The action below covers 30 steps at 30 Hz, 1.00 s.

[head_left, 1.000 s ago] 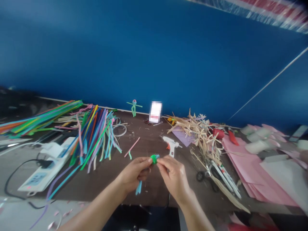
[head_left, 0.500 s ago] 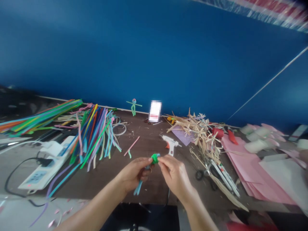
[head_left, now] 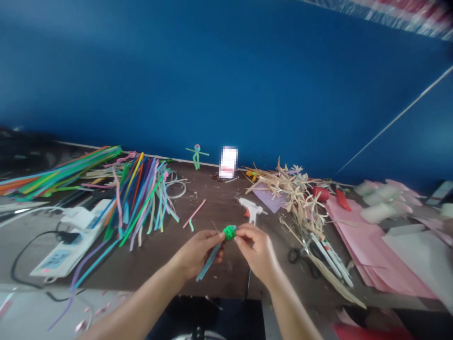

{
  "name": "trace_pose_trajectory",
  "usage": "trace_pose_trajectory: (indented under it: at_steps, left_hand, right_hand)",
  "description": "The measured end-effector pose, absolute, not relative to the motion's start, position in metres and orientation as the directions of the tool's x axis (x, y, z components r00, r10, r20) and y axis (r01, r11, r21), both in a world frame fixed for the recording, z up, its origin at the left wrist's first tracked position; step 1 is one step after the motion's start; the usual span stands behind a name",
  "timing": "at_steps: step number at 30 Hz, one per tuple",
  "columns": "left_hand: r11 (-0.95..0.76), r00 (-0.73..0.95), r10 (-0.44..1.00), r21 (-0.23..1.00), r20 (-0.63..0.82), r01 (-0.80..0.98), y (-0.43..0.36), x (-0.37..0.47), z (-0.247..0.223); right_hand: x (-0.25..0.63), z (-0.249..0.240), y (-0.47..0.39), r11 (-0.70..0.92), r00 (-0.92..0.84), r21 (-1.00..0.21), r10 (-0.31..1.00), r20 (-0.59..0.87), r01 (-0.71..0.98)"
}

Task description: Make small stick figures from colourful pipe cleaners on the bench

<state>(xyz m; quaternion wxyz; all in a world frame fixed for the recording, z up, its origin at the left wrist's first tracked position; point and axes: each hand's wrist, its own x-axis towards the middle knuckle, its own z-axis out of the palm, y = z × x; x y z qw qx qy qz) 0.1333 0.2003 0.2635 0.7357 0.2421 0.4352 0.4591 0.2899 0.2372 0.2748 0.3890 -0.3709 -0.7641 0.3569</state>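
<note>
Between my hands is a small coiled green piece [head_left: 229, 232] wrapped around light blue pipe cleaners [head_left: 211, 262], whose ends hang down to the lower left. My left hand [head_left: 201, 252] pinches the piece from the left, with the blue stems running past its fingers. On the other side, my right hand [head_left: 255, 248] is closed at the right edge of the green coil, by a short blue tip. A white glue gun [head_left: 252, 209] lies just beyond my right hand.
Bundles of coloured pipe cleaners [head_left: 136, 198] and a white power strip [head_left: 67, 250] lie left. A small green figure [head_left: 197, 157] stands by the wall. On the right are dried straw stars [head_left: 295, 193], scissors [head_left: 299, 255], pens [head_left: 331, 259] and pink sheets [head_left: 368, 250].
The green coil has turned slightly and shifted a little right. More of the blue stems now shows below it, beside my left fingers. My right hand has moved slightly up.
</note>
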Motion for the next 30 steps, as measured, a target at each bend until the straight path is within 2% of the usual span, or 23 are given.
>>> trace_pose_trajectory:
  at_steps: [4, 6, 8, 11, 14, 17, 22, 27, 30]
  left_hand:
    - [0.350, 0.085, 0.935, 0.863, -0.343, -0.363, 0.197, 0.131, 0.263]
    - [0.251, -0.039, 0.963, 0.941, -0.266, -0.226, 0.193, 0.130, 0.259]
    - [0.117, -0.117, 0.986, 0.992, -0.120, -0.036, 0.190, 0.129, 0.254]
    - [-0.089, -0.071, 0.991, 0.962, 0.111, 0.258, 0.187, 0.132, 0.250]
    - [-0.217, -0.026, 0.967, 0.874, 0.253, 0.435, 0.191, 0.135, 0.251]
    - [-0.262, -0.027, 0.948, 0.830, 0.316, 0.491, 0.197, 0.137, 0.254]
    - [-0.272, -0.006, 0.950, 0.833, 0.313, 0.482, 0.200, 0.136, 0.253]
    - [-0.272, 0.032, 0.957, 0.849, 0.289, 0.454, 0.199, 0.134, 0.252]
    - [-0.259, 0.035, 0.958, 0.810, 0.284, 0.526, 0.198, 0.133, 0.253]
  right_hand:
    - [0.288, 0.272, 0.238, 0.395, -0.362, -0.874, 0.888, 0.284, 0.283]
    - [0.288, 0.272, 0.239, 0.365, -0.314, -0.884, 0.910, 0.271, 0.294]
    - [0.287, 0.271, 0.239, 0.349, -0.281, -0.888, 0.922, 0.267, 0.301]
    - [0.284, 0.272, 0.239, 0.350, -0.287, -0.889, 0.920, 0.266, 0.297]
    - [0.280, 0.273, 0.236, 0.366, -0.317, -0.884, 0.909, 0.272, 0.292]
    - [0.279, 0.273, 0.234, 0.412, -0.327, -0.860, 0.892, 0.314, 0.300]
    - [0.280, 0.275, 0.229, 0.500, -0.349, -0.801, 0.853, 0.389, 0.329]
    - [0.280, 0.276, 0.229, 0.503, -0.346, -0.810, 0.849, 0.398, 0.302]
    - [0.280, 0.275, 0.230, 0.489, -0.347, -0.822, 0.855, 0.385, 0.293]
